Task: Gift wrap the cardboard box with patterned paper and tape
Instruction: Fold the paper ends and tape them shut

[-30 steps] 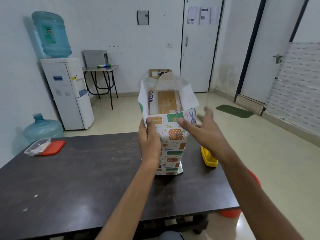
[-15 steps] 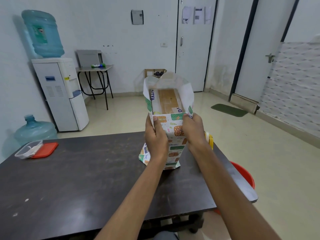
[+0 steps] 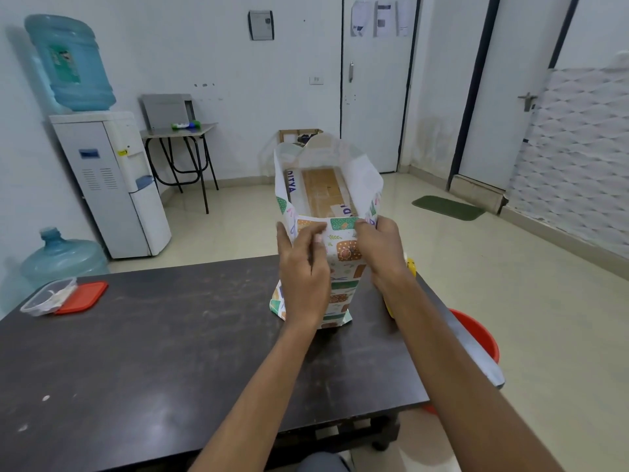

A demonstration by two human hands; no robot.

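The cardboard box stands on end on the dark table, sleeved in patterned paper whose white inside rises open above the box top. My left hand grips the near left edge of the paper, thumb pressed on the top flap. My right hand holds the near right edge at the same height. A yellow tape dispenser shows partly behind my right wrist.
A clear plastic container and its red lid lie at the table's far left. A red bucket stands on the floor right of the table. A water dispenser is against the left wall.
My right hand came in from open air and took hold of the paper's right edge. My left thumb has slid inward along the top flap. The view has shifted slightly.
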